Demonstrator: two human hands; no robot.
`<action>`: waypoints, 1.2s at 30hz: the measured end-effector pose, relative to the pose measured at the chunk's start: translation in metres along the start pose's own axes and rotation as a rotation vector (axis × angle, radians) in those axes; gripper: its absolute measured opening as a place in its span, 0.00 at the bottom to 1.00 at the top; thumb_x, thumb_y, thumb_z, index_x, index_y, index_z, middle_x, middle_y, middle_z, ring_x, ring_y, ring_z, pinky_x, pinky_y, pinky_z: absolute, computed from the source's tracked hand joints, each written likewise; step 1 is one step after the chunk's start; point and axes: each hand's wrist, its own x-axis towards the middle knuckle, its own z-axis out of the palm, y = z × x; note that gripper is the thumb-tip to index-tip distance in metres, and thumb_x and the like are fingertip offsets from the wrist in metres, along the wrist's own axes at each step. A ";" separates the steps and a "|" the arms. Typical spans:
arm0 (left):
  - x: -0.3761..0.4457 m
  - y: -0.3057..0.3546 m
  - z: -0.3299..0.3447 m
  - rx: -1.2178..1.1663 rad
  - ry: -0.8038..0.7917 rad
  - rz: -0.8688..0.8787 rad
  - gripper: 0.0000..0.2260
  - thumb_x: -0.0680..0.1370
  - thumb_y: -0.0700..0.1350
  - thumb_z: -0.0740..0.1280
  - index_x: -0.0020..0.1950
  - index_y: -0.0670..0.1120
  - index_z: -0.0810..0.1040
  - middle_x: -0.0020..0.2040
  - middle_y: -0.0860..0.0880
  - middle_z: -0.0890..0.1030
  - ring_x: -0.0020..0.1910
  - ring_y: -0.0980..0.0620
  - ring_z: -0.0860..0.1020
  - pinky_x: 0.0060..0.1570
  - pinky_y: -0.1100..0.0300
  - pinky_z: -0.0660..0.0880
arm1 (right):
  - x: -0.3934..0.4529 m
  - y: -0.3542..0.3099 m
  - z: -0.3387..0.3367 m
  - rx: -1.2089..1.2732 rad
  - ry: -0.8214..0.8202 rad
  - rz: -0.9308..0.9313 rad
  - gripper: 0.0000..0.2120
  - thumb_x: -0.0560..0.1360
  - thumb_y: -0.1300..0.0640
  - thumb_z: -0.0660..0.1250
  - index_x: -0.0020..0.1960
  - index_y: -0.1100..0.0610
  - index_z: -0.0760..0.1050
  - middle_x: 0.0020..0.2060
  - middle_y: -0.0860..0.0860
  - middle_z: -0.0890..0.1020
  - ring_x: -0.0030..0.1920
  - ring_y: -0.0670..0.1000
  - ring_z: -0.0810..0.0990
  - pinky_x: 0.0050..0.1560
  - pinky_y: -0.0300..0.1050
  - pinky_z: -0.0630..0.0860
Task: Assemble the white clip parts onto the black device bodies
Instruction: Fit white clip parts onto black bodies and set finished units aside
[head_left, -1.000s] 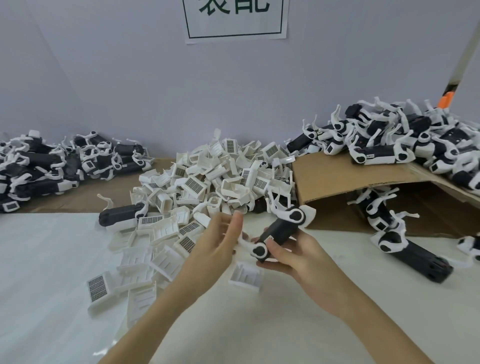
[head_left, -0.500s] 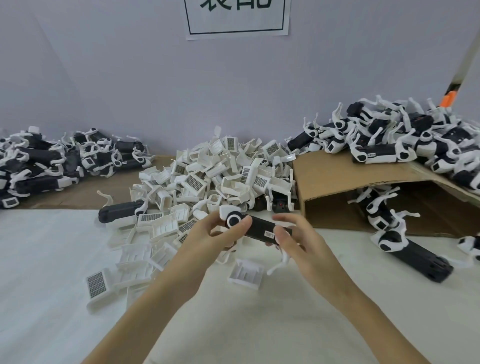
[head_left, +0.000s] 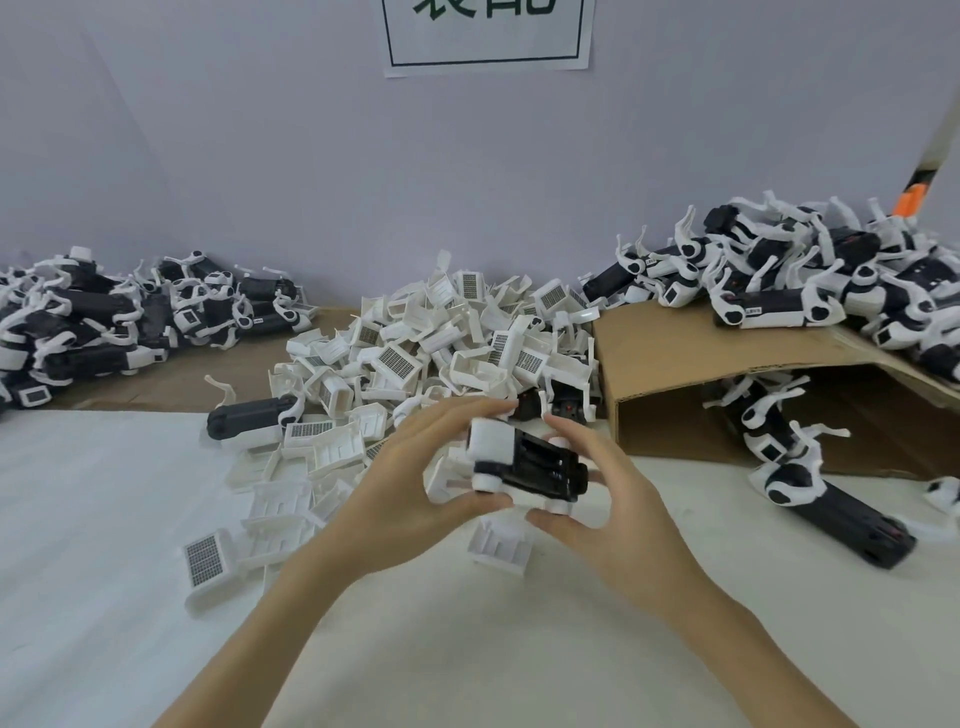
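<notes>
The black device body sits just below the middle of the view, held above the desk between both hands. The left hand grips its white-capped end, fingers curled over the top and thumb beneath; the right hand pinches the dark end the same way. It looks light and rigid, hard moulded plastic, probably a little slick, so holding it by the two ends while leaving the middle free for a clip seems sensible. Its thin white arms look snappable (best not squeezed).

The loose white clip parts are heaped at 12 o'clock, uncontained. A cardboard box lies tipped at 2 o'clock with bodies on its top flap and, as far as the shadow allows, a few inside. Another pile of bodies sits at 10 o'clock.
</notes>
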 end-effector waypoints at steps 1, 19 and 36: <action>0.000 -0.003 -0.002 0.097 -0.012 0.050 0.31 0.75 0.54 0.79 0.76 0.55 0.74 0.72 0.63 0.76 0.76 0.64 0.68 0.78 0.63 0.60 | 0.000 0.001 0.000 -0.089 0.045 -0.063 0.38 0.71 0.56 0.82 0.76 0.46 0.70 0.66 0.39 0.76 0.69 0.43 0.75 0.68 0.33 0.70; -0.007 0.022 0.032 0.061 0.173 0.120 0.19 0.81 0.60 0.71 0.69 0.56 0.82 0.62 0.57 0.76 0.62 0.48 0.78 0.62 0.54 0.75 | -0.003 0.001 0.022 0.149 0.031 -0.082 0.26 0.77 0.65 0.75 0.71 0.46 0.75 0.66 0.43 0.80 0.67 0.50 0.79 0.59 0.42 0.81; 0.000 -0.009 -0.004 -0.380 -0.064 -0.167 0.20 0.80 0.59 0.69 0.72 0.59 0.79 0.65 0.55 0.83 0.67 0.52 0.80 0.65 0.61 0.75 | -0.009 -0.005 0.022 -0.131 0.128 -0.035 0.32 0.70 0.48 0.81 0.72 0.43 0.76 0.56 0.44 0.77 0.62 0.43 0.73 0.62 0.31 0.69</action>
